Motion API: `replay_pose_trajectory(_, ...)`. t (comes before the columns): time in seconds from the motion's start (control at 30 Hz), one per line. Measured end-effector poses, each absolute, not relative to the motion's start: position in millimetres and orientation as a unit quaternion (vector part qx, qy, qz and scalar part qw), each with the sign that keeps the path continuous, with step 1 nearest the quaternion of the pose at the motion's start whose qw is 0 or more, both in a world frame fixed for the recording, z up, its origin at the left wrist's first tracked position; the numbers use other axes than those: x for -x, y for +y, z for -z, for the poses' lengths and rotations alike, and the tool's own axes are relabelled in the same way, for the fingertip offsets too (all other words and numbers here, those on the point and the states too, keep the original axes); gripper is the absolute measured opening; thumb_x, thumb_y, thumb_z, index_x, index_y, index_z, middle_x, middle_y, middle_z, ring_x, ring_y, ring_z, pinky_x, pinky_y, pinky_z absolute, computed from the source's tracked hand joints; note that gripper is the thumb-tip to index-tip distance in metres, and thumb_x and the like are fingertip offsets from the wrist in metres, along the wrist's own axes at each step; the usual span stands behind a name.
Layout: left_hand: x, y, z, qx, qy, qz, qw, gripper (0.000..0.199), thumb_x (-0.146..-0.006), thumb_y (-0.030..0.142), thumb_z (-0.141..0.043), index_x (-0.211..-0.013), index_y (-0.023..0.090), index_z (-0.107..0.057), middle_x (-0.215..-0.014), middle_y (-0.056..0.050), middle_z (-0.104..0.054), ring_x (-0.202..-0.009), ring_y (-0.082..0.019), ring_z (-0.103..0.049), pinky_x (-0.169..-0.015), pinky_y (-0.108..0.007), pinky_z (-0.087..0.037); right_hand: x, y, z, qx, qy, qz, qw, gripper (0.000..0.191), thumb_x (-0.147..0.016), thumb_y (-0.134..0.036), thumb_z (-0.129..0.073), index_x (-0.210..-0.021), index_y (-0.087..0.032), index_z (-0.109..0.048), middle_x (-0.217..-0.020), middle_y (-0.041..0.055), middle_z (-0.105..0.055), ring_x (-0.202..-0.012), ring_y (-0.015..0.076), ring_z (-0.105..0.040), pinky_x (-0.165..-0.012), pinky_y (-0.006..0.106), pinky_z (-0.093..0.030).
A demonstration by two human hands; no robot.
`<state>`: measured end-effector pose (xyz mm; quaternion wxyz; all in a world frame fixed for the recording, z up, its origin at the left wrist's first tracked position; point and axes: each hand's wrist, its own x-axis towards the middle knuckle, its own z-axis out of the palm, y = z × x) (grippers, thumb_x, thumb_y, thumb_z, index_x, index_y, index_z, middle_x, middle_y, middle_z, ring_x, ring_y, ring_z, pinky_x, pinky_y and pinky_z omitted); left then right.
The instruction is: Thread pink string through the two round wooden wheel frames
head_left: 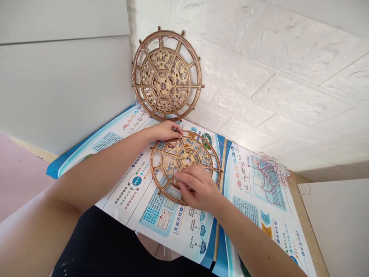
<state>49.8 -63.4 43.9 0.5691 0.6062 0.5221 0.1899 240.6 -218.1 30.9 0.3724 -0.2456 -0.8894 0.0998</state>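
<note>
A round wooden openwork wheel (187, 156) with spokes and scrollwork lies on the printed sheets in front of me. My left hand (168, 130) is closed on its upper left rim, thumb and fingers pinched together there. Over the wheel's lower part, my right hand (200, 186) has its fingertips pinched around a thin pale wire (163, 154). That wire loops loosely across the wheel's left side. My right hand covers some of the lower spokes and rim.
A second, similar wooden wheel (163, 85) leans upright against the white brick-patterned wall (239, 73). A tangle of pink and white wire (272, 175) lies to the right on the printed sheet (245, 207). Grey panels (63, 84) stand at the left.
</note>
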Motion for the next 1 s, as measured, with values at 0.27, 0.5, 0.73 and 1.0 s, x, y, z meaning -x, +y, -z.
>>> replay_pose_trajectory(0.27, -40, -51, -36, -0.599, 0.515, -0.25, 0.56, 0.007, -0.08, 0.012, -0.075, -0.084, 0.017, -0.076, -0.073, -0.002, -0.071, -0.059, -0.012, -0.06, -0.054, -0.021, -0.046, -271, -197, -28, 0.42, -0.775, -0.073, 0.466, 0.022, -0.094, -0.007, -0.052, -0.106, -0.023, -0.061, -0.091, 0.0043, -0.066, -0.083, 0.0193, -0.064, -0.073, 0.034, -0.052)
replay_pose_trajectory(0.5, -33, -43, -33, -0.596, 0.522, -0.278, 0.543, 0.005, -0.082, 0.011, -0.074, -0.083, 0.016, -0.076, -0.07, 0.0, -0.069, -0.057, -0.009, -0.057, -0.054, -0.019, -0.045, -277, -189, -23, 0.403, -0.807, -0.139, 0.408, 0.022, -0.086, -0.003, -0.047, -0.088, -0.021, -0.061, -0.084, 0.0037, -0.064, -0.079, 0.0187, -0.061, -0.069, 0.033, -0.05)
replay_pose_trajectory(0.73, -36, -45, -33, -0.602, 0.526, -0.283, 0.53, 0.004, -0.079, 0.014, -0.077, -0.082, 0.017, -0.076, -0.073, -0.001, -0.069, -0.061, -0.011, -0.059, -0.056, -0.021, -0.047, -299, -174, -25, 0.376, -0.841, -0.202, 0.332, 0.032, -0.072, -0.006, -0.049, -0.095, -0.022, -0.065, -0.094, 0.0054, -0.066, -0.089, 0.0234, -0.063, -0.081, 0.041, -0.052)
replay_pose_trajectory(1.0, -35, -43, -29, -0.618, 0.534, -0.281, 0.505, 0.003, -0.08, 0.016, -0.076, -0.083, 0.017, -0.076, -0.074, -0.001, -0.07, -0.064, -0.012, -0.061, -0.062, -0.021, -0.049, -319, -162, -21, 0.414, -0.815, -0.272, 0.3, 0.043, -0.068, -0.006, -0.049, -0.104, -0.022, -0.066, -0.105, 0.0061, -0.066, -0.095, 0.023, -0.063, -0.08, 0.039, -0.053)
